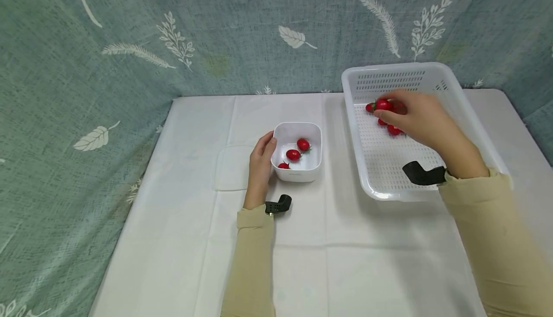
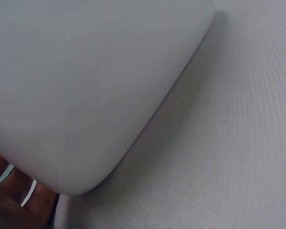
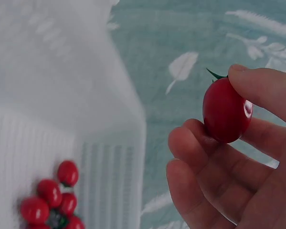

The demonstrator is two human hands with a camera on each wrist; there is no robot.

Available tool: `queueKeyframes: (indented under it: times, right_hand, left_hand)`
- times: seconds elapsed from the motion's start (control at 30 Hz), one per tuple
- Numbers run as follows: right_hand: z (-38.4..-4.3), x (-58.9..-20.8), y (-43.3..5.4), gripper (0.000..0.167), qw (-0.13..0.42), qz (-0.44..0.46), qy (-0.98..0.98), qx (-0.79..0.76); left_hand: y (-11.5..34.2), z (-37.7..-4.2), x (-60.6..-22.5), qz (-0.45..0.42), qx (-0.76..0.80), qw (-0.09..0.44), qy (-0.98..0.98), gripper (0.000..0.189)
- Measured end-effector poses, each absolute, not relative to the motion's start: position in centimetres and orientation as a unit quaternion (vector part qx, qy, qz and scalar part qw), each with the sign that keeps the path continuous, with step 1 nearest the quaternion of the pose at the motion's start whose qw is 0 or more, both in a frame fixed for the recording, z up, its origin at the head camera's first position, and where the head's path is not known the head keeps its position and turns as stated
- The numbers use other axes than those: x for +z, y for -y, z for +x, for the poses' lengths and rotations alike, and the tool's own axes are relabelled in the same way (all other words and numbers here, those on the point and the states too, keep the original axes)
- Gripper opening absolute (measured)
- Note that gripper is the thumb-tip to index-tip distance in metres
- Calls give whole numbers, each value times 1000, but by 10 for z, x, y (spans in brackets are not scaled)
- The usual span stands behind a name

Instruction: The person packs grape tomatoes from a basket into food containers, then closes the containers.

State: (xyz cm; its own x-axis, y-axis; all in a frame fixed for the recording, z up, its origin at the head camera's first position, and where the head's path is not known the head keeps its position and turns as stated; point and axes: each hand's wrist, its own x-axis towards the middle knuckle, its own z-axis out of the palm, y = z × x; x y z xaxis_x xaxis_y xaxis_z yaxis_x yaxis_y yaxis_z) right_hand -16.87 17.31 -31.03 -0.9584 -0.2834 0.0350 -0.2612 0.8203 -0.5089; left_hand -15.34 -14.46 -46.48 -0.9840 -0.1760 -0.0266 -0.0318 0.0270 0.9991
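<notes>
My right hand [image 1: 416,117] pinches a red cherry tomato [image 3: 226,110] with a green stem between thumb and fingers, above the large white basket. In the head view several other cherry tomatoes [image 1: 393,130] lie in that perforated basket [image 1: 359,163], partly hidden under the hand. My left hand [image 1: 260,165] holds the left side of a small square white container [image 1: 298,176], its thumb at the rim. Inside the container are three cherry tomatoes [image 1: 293,155], the nearest partly covered by the wall. The container's smooth outer wall [image 2: 100,86] fills much of the left wrist view.
A white cloth [image 1: 181,211] covers the table, with the container near its middle and the basket to the right. A green-blue curtain [image 1: 242,53] with white leaf prints hangs behind the table's far edge and along its left side.
</notes>
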Motion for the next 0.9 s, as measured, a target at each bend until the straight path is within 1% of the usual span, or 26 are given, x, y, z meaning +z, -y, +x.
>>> queueKeyframes:
  times: [0.17, 0.3, 0.37, 0.6, 0.7, 0.9]
  right_hand:
    - [-157, -309, -161, 37, -7, -164, -942, -294]
    - [-147, -308, -153, 33, -27, -174, -933, -312]
    - [-142, -308, -148, 33, -36, -174, -928, -327]
    - [-130, -312, -131, 45, -50, -151, -913, -375]
    - [-125, -319, -124, 46, -63, -145, -907, -390]
    - [-116, -339, -109, 42, -97, -147, -888, -424]
  left_hand:
    - [145, -152, -465, 74, -695, 51, 714, 42]
    - [144, -152, -465, 73, -694, 48, 714, 42]
    - [144, -152, -465, 71, -694, 49, 715, 42]
    - [146, -155, -463, 69, -692, 61, 716, 44]
    - [147, -155, -463, 69, -698, 67, 709, 43]
    - [147, -152, -462, 72, -695, 56, 713, 42]
